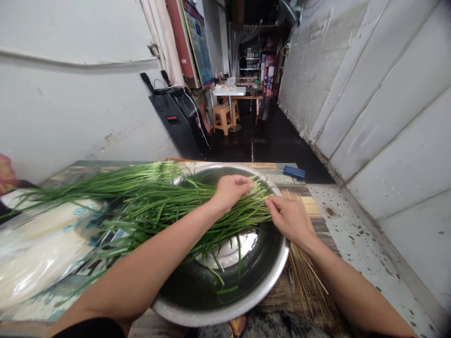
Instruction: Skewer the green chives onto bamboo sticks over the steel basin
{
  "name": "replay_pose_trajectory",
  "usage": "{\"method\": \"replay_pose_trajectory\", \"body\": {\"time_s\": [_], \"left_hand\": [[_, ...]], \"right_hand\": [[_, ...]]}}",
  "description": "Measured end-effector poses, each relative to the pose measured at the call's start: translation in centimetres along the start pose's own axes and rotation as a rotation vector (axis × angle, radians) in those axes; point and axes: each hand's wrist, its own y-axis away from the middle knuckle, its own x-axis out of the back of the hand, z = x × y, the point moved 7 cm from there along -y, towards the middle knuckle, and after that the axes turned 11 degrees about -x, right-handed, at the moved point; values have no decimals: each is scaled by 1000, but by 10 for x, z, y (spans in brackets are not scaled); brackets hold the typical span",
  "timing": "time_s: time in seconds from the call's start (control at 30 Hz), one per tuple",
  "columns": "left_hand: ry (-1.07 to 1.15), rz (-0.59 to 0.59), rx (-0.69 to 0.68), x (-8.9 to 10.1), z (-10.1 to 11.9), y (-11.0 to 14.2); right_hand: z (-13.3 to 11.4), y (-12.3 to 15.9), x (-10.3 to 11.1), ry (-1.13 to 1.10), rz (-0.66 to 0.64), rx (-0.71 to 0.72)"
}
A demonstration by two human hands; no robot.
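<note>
A wide bundle of green chives [183,202] lies across the metal basin [278,277], its pale stem ends toward the right rim and its leaves hanging over the left side. Over the stems, my left hand [230,191] is closed, its thumb and fingers pinched on chives near the cut ends. My right hand [289,217] pinches a thin stem end at the basin's right edge; the fingertips hide part of it. Several loose chive leaves lie at the bottom of the basin. Beside the basin, under my right forearm, thin bamboo skewers [306,274] are spread out.
Another chive bunch [151,172] lies behind on the table. A clear plastic bag with pale contents [42,244] rests at left. Near the far table edge is a blue box [294,172]. Beyond stand orange stools [221,117] and a white table [229,91].
</note>
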Motion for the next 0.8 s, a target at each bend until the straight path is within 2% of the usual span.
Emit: {"method": "replay_pose_trajectory", "body": {"time_s": [0.57, 0.8], "left_hand": [[7, -3, -10, 0, -2, 0], [-44, 7, -35, -1, 4, 1]], "right_hand": [[1, 0, -1, -3, -17, -14], [3, -1, -2, -3, -4, -17]]}}
